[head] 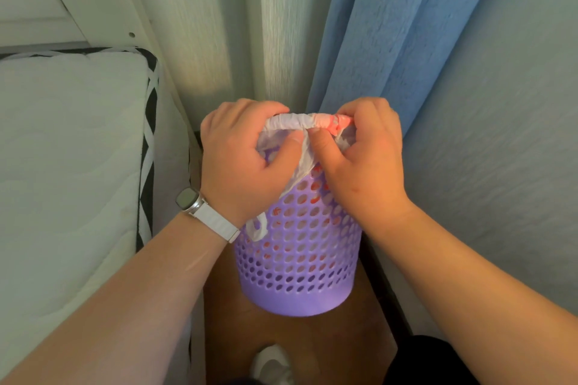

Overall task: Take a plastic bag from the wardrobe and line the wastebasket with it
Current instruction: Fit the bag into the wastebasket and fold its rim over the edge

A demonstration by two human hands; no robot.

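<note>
Head view is showing the left hand [247,159] and the right hand [366,153] side by side at the top of the purple wastebasket [297,259]. Both are gripping the white plastic bag [297,120], which is bunching along the rim. The fingers are curling over it and the thumbs are pressing on the film. The bag is showing through the holes, one loop hanging outside on the left. The wastebasket is standing on the brown floor [297,341] between the mattress [68,150] and the blue curtain [391,25].
</note>
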